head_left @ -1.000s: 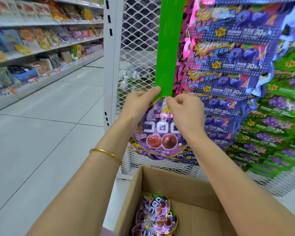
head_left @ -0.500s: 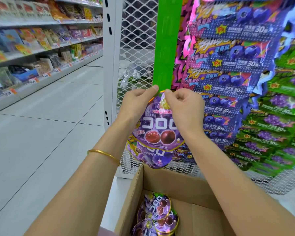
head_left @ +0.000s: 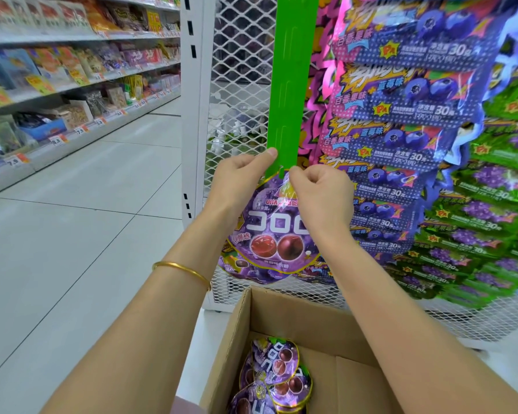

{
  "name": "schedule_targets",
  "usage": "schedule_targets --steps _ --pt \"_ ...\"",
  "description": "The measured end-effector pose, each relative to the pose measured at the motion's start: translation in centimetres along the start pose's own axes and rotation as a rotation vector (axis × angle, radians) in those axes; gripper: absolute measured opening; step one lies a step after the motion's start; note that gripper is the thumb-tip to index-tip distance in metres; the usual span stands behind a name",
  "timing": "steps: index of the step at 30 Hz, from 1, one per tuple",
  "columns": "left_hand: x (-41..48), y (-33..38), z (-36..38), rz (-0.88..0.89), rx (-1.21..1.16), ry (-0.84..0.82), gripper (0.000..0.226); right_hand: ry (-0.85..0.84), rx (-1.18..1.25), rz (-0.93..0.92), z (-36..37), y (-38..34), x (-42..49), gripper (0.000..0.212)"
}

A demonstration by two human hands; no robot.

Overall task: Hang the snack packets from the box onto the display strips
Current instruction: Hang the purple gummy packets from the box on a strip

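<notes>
- The box (head_left: 296,315) sits open right below your arms. A small pile of loose packets (head_left: 277,375) lies in its left corner and the rest of its floor is bare cardboard, so I judge you are well along, with a handful left to hang.
- Your right hand (head_left: 320,195) is closed, pinching the top of the packet (head_left: 274,231), which is up at the lower end of the strip (head_left: 292,85).
- Your left hand (head_left: 240,177) pinches the strip's left edge, thumb laid along it, steadying it.
- Your fingers hide the hook, so I cannot tell whether the packet is seated yet. Treat this one as not done.
- Hung packets (head_left: 251,271) of the same kind peek out just below and behind it, so the lowest hooks look filled.
- Above your hands the strip shows only bare slots, with plenty of room for the pile.
- Beside it on the right, the blue packets (head_left: 401,115) fill their own strip.
</notes>
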State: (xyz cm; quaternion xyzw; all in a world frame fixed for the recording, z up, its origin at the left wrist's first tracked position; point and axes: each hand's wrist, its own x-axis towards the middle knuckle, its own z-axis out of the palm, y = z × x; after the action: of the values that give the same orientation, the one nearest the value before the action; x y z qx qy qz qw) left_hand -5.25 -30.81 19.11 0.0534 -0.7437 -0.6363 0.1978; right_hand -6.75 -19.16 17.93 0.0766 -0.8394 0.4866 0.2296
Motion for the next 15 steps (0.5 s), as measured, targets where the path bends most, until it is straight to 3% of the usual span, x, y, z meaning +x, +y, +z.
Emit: schedule_targets --steps 6,12,15 --pt "0.0 -0.8 -0.9 0.000 0.063 -0.015 0.046 -0.084 -0.058 -0.100 0.6 2.0 -1.6 0.045" --pt "-0.7 -1.5 -1.6 0.009 0.096 -0.066 0.028 -0.175 -0.042 -0.084 -0.1 4.4 -4.4 0.021" --pt "-1.4 -2.9 -2.2 0.075 0.221 -0.022 0.020 -0.206 0.032 0.019 -0.6 7.2 -7.7 0.036"
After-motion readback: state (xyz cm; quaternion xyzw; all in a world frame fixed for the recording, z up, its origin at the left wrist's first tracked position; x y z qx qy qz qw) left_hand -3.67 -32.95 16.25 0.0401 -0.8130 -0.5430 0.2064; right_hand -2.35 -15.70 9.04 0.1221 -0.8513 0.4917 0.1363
